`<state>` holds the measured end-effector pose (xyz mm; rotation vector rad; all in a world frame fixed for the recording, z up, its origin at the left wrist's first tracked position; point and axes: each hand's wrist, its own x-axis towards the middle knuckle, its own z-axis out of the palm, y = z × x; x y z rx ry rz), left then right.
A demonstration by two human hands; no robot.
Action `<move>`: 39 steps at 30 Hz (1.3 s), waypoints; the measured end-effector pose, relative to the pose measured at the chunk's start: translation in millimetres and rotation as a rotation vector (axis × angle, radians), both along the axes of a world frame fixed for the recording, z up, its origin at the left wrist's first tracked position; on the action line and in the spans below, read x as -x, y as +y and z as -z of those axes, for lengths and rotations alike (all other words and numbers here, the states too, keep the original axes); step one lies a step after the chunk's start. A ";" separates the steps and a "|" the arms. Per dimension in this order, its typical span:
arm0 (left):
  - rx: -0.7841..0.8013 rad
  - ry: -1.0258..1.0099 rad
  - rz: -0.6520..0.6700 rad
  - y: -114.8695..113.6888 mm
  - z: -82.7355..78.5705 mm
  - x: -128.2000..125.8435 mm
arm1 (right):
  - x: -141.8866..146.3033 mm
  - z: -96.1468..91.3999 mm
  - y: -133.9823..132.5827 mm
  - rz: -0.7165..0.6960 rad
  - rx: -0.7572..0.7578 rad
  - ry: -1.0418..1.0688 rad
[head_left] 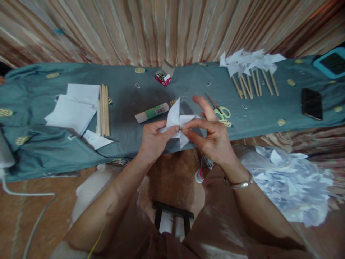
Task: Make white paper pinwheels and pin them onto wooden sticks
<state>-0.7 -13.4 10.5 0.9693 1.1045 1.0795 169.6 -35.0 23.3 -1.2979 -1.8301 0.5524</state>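
Observation:
A white paper pinwheel (174,114) with folded blades is held over the front edge of the cloth-covered table. My left hand (154,141) grips it, thumb pressed near its centre. With thumb and index finger, my right hand (217,138) pinches at that same centre. A tiny dark, shiny bit shows there, too small to name. The other fingers of my right hand are raised. Just behind the pinwheel lies a glue stick (152,112). Scissors (219,109) with light green handles rest beyond my right hand.
White paper sheets (74,115) and wooden sticks (104,109) lie left. An open red box (163,77) of small metal pieces stands at the back. Finished pinwheels (250,63) on sticks, a phone (312,104) and a blue-framed device (332,63) are right. A bag of white paper pieces (293,183) sits below.

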 end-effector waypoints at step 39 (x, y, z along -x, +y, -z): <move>-0.002 -0.001 0.031 -0.5 3.9 1.2 | -1.4 -1.7 -0.1 -0.032 0.037 0.036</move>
